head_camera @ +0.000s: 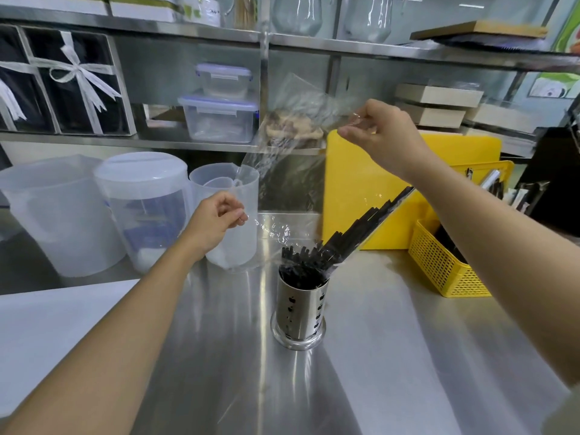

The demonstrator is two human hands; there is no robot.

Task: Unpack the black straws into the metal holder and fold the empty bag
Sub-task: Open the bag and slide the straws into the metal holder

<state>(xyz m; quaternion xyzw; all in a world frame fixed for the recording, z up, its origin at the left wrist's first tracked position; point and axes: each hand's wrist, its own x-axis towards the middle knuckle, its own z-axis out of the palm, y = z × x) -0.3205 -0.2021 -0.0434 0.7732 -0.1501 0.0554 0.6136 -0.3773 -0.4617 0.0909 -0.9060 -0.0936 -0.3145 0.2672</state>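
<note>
The straws (345, 237) sit in the holder (299, 312) mid-counter (392, 356), tops leaning right, the clear bag (292, 146) over them. Emptying looks nearly done; next the bag must lift clear. The right hand (386, 136) pinches its end high above; the left hand (216, 221) pinches its side, left of the holder.

Tabletop (392, 356): stainless steel, smooth, brushed sheen with soft reflections.
Holder (299, 312): polished metal, mirror-bright, wall punched with holes.
Straws (354, 229): black plastic, smooth, dull gloss.
Bag (295, 120): thin clear plastic film, glossy, crinkled.
Jugs (62, 215): translucent frosted plastic, matt.
Basket (439, 265): yellow plastic, open mesh walls, slight shine.
Board (354, 189): yellow plastic, smooth, faintly glossy.
Shelf (194, 28): sheet metal, smooth, satin grey.
Tubs (219, 119): clear hard plastic, glossy, bluish lids.
Ribbon (78, 73): white, coarse woven look, matt; paper or cloth cannot be told.
</note>
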